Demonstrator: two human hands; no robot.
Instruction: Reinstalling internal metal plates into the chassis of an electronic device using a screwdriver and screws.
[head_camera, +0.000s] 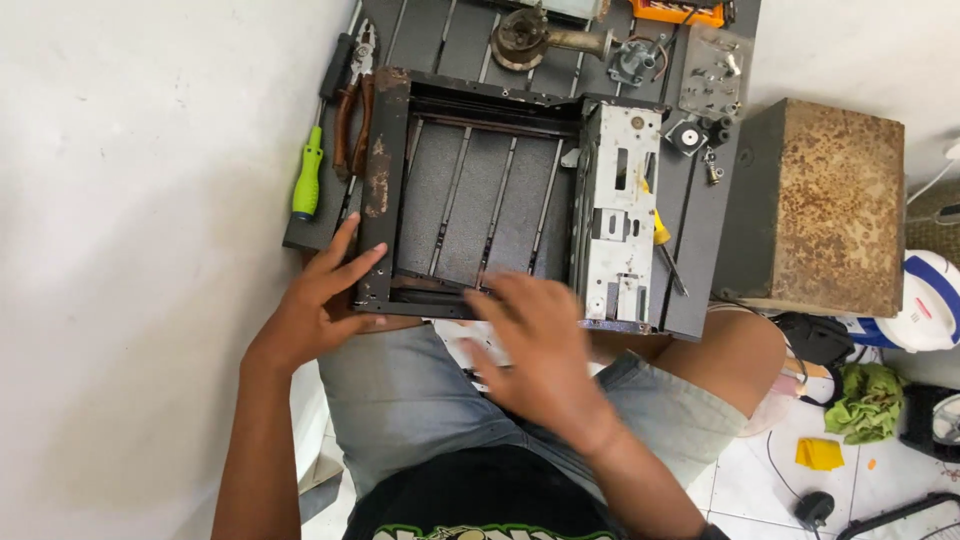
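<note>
A bare, rusty black metal frame (385, 190) of a small appliance lies on a dark ribbed board (700, 250) in front of me, with a pale metal side panel (620, 220) standing at its right. My left hand (325, 295) grips the frame's near-left corner, thumb over the edge. My right hand (540, 345) hovers blurred over the near edge of the frame, fingers spread, with nothing clearly in it. A white sheet (470, 345) lies on my lap beneath it.
A green-handled screwdriver (308, 172) and pliers (352, 110) lie left of the frame. A yellow-handled screwdriver (662, 240) rests to the right. Small motor parts (535, 38) and screws sit at the far end. A rusty metal cover (825, 205) stands at the right, white wall at the left.
</note>
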